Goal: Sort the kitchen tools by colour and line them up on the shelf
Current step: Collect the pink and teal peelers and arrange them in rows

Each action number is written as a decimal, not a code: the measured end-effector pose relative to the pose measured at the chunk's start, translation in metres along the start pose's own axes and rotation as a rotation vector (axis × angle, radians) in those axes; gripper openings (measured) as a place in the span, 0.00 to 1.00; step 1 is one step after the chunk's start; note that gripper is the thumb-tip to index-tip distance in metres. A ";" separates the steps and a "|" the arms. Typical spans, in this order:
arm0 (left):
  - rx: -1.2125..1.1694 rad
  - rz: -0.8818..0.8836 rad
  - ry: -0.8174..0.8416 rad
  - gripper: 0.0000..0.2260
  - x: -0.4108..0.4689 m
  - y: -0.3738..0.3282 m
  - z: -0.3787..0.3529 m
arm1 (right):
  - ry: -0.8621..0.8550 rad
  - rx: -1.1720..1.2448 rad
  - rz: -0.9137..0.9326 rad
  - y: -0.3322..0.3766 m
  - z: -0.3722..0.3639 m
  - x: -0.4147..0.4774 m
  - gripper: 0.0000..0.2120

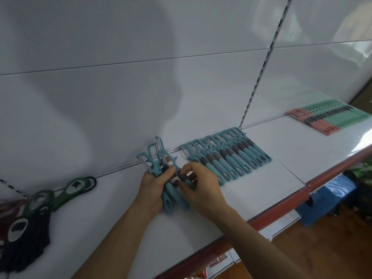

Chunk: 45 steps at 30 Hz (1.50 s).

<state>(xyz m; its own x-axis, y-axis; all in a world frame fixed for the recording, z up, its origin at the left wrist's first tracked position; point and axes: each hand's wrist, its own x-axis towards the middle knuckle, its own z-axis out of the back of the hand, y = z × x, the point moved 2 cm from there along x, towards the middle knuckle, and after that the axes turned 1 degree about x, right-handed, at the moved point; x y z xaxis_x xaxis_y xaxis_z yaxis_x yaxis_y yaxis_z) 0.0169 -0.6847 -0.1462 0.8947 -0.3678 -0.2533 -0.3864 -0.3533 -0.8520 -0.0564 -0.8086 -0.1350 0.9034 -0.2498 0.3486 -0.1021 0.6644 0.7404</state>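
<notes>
Our left hand (pixel 152 185) clamped a bunch of teal peelers (pixel 169 198); right hand (pixel 201 188) pinched one handle. We judged it should lie flush beside the teal row (pixel 231 158) right of centre.

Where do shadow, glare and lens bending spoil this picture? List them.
Head view: a soft shadow darkens the back panel at upper left; glare whitens its upper right and the shelf at far right; the wide lens bows the panel seams and shelf edge; the left hand and right hand, gripping peelers, look fairly sharp.
</notes>
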 end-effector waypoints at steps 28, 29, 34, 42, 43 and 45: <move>-0.266 0.097 0.006 0.14 0.006 0.003 0.013 | -0.011 -0.474 -0.111 -0.026 -0.006 0.034 0.09; -0.258 0.093 0.000 0.13 0.005 0.003 0.012 | -0.020 -0.474 -0.112 -0.026 -0.007 0.034 0.09; -0.190 0.067 -0.082 0.11 0.000 0.002 0.008 | -0.074 -0.499 -0.093 -0.029 -0.007 0.035 0.08; -0.178 0.054 -0.219 0.08 -0.020 -0.006 -0.001 | -0.148 -0.305 0.008 -0.015 0.006 0.024 0.07; -0.181 0.045 -0.224 0.07 -0.021 -0.008 -0.001 | -0.126 -0.177 0.042 -0.006 0.010 0.018 0.06; -0.186 0.016 -0.219 0.07 -0.022 -0.011 -0.002 | 0.047 0.025 0.088 0.010 0.014 0.004 0.04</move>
<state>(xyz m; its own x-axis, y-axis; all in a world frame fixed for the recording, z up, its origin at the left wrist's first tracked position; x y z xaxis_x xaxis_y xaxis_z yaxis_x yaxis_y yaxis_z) 0.0005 -0.6746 -0.1303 0.9075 -0.1871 -0.3760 -0.4171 -0.5078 -0.7538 -0.0591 -0.8132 -0.1184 0.9089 -0.1578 0.3861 -0.1914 0.6647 0.7222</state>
